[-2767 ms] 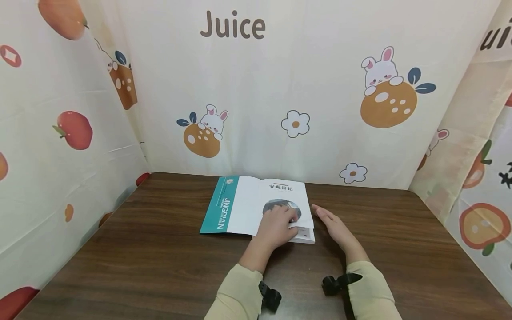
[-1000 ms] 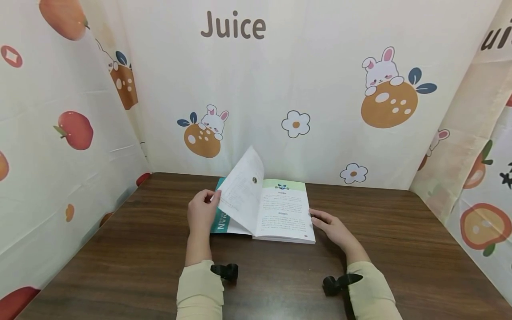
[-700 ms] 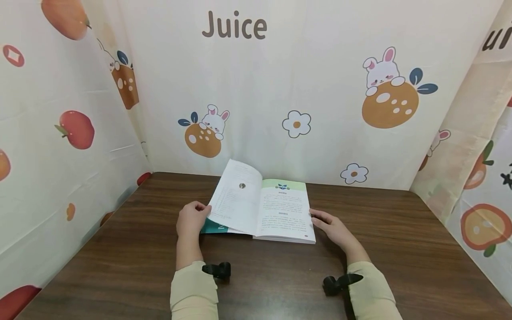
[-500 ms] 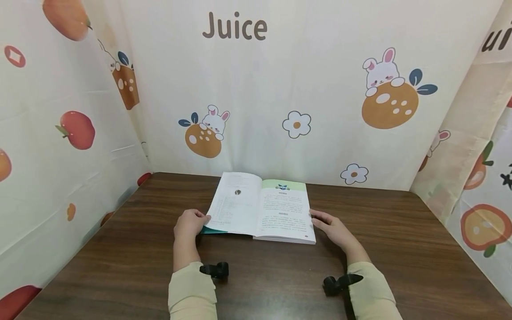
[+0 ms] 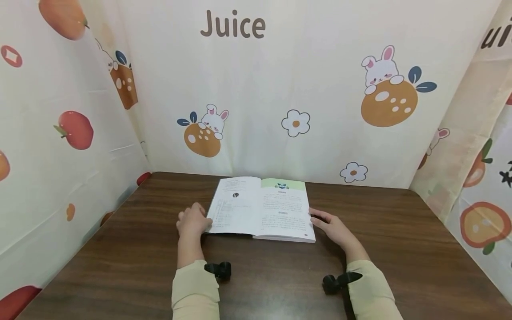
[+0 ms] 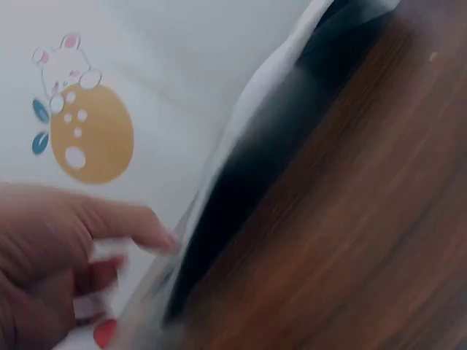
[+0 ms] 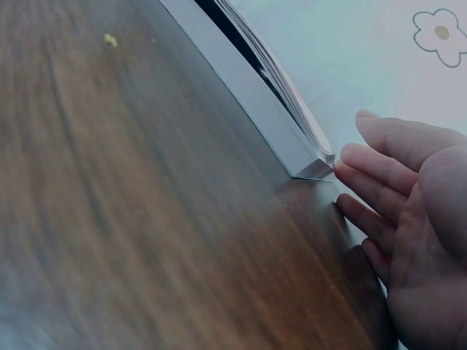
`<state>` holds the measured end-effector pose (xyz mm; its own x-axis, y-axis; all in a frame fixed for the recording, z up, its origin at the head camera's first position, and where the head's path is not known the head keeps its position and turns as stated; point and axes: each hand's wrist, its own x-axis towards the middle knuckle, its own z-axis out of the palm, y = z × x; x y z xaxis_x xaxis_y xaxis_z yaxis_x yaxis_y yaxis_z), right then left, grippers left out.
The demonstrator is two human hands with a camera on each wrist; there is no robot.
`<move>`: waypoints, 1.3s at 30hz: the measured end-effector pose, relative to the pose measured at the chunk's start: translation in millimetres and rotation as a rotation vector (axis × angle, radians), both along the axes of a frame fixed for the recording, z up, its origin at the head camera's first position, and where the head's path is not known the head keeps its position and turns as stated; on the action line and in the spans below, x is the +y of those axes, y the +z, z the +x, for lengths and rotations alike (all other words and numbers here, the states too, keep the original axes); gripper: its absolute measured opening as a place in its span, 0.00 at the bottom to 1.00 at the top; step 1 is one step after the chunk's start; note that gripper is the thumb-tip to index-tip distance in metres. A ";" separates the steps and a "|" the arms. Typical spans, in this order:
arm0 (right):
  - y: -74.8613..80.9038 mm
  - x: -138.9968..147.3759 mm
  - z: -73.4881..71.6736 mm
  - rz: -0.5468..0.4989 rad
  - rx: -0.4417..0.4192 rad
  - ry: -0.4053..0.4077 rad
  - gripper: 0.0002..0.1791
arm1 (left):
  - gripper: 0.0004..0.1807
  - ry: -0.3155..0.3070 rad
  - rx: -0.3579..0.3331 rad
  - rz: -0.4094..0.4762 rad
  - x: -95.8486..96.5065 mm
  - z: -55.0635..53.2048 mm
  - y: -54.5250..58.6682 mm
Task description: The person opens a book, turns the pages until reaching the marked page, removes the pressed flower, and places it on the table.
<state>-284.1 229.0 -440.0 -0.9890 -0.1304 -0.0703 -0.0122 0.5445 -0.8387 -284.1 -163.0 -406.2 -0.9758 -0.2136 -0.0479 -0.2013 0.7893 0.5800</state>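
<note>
An open paperback book [image 5: 284, 213] lies on the table near its back edge. Its left page [image 5: 240, 222] has a small dark round picture, and the right page carries a green band along the top. At the lower left corner of the page is my left hand [image 5: 193, 222]; in the left wrist view its thumb [image 6: 139, 222] reaches the page edge, the other fingers loosely bent behind. My right hand [image 5: 334, 227] rests beside the right edge, fingers straight. The right wrist view shows its fingertips [image 7: 350, 157] right at the corner of the page block [image 7: 270, 135].
The brown wood-grain table [image 5: 276, 275] runs back to a cream curtain [image 5: 256, 80] printed with rabbits, oranges and flowers. Similar cloth hangs at both sides. Black wrist cameras [image 5: 219, 270] sit on both sleeves. A tiny yellow speck [image 7: 110, 40] shows on the tabletop.
My left hand has moved left from the title page, turning a leaf over and lowering it onto the teal cover flap, which is now covered. The right hand has drawn in to the book's edge.
</note>
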 end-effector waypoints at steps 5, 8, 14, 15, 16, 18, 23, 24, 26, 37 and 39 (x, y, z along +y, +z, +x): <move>-0.2 0.5 0.7 0.020 -0.021 0.001 0.31 | 0.15 -0.287 0.194 0.045 34.0 -12.7 2.4; -0.2 1.3 0.0 0.019 -0.008 0.011 0.32 | 0.14 -0.451 0.212 0.040 56.2 -15.9 -1.4; -0.5 4.0 -0.6 0.007 0.022 0.093 0.38 | 0.16 -0.498 0.102 -0.022 77.1 -16.1 -12.7; -0.4 4.5 -0.6 0.000 0.030 0.116 0.39 | 0.16 -0.482 0.084 -0.023 78.1 -16.0 -13.5; -0.5 5.0 -0.7 0.003 0.044 0.138 0.40 | 0.17 -0.463 0.063 -0.019 79.1 -15.8 -13.6; 0.0 5.9 -0.2 0.002 0.066 0.180 0.40 | 0.19 -0.432 0.035 -0.007 80.9 -15.8 -13.6; 2.7 9.2 1.3 0.020 0.070 0.261 0.36 | 0.26 -0.393 -0.021 0.010 84.0 -17.4 -13.7; 3.3 9.8 1.4 0.023 0.070 0.266 0.35 | 0.27 -0.393 -0.022 0.011 84.2 -18.1 -14.0; 3.2 10.8 2.4 0.021 0.068 0.269 0.34 | 0.27 -0.398 -0.019 0.017 83.9 -18.1 -15.2; -1.6 7.9 -0.5 0.034 0.120 0.204 0.25 | 0.22 -0.406 0.045 0.075 79.3 -15.6 -15.0; -3.2 6.6 0.6 0.035 0.126 0.193 0.23 | 0.20 -0.413 0.056 0.071 81.5 -14.8 -14.3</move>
